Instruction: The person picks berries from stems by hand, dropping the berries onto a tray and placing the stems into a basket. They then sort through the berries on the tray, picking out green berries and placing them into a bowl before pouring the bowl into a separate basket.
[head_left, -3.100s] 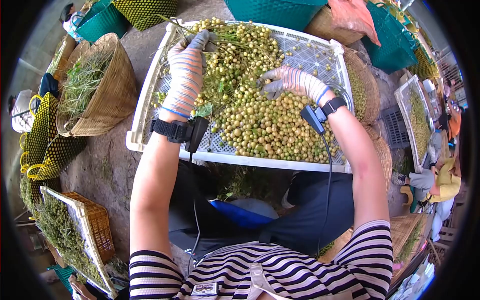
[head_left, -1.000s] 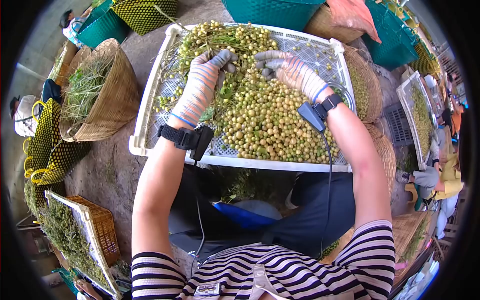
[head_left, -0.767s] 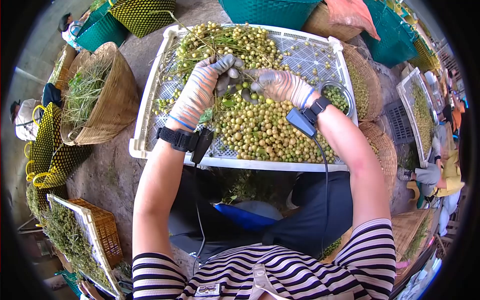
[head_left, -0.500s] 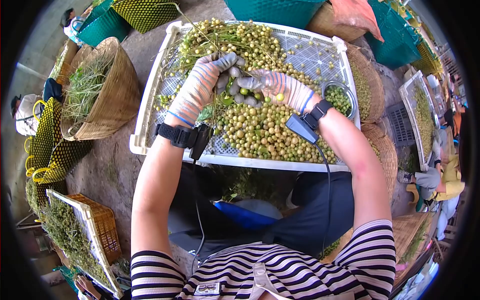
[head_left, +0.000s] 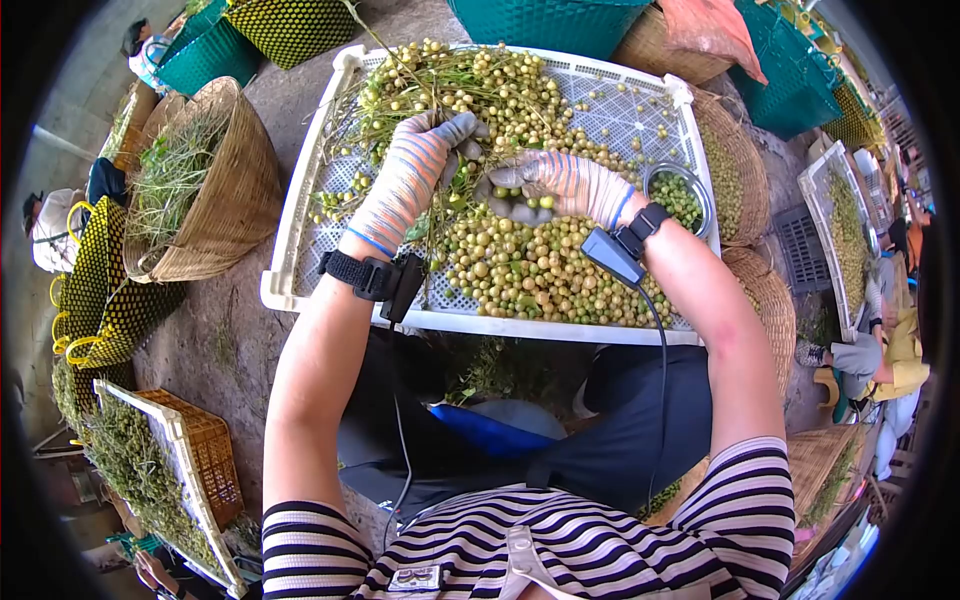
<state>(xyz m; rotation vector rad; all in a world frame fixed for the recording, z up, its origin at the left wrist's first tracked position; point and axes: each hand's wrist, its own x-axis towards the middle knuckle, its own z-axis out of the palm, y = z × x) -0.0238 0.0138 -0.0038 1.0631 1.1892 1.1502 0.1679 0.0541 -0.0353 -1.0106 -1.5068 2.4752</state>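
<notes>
Both hands wear striped gloves with grey fingers, over a white mesh tray (head_left: 480, 321) of round yellow-green fruits (head_left: 525, 265). My left hand (head_left: 440, 150) is pinched closed around a thin leafy stem that hangs down over the tray. To its right, my right hand (head_left: 530, 188) curls around a few green fruits, its palm partly turned up. A gap separates the hands. Stalks with fruits (head_left: 465, 75) lie heaped at the tray's back left. A round metal bowl (head_left: 708, 212) with small green fruits stands at the tray's right side.
A wicker basket of grass (head_left: 240, 175) stands left. Teal baskets (head_left: 550, 25) are behind the tray. Another tray of stalks (head_left: 185, 450) is lower left. Wicker baskets (head_left: 762, 290) and a black crate (head_left: 803, 250) stand right. A seated person (head_left: 870, 355) is at far right.
My hands have moved apart; before, their fingers met over the stem. My right hand has shifted slightly down, with green fruits now visible in its curled fingers.
</notes>
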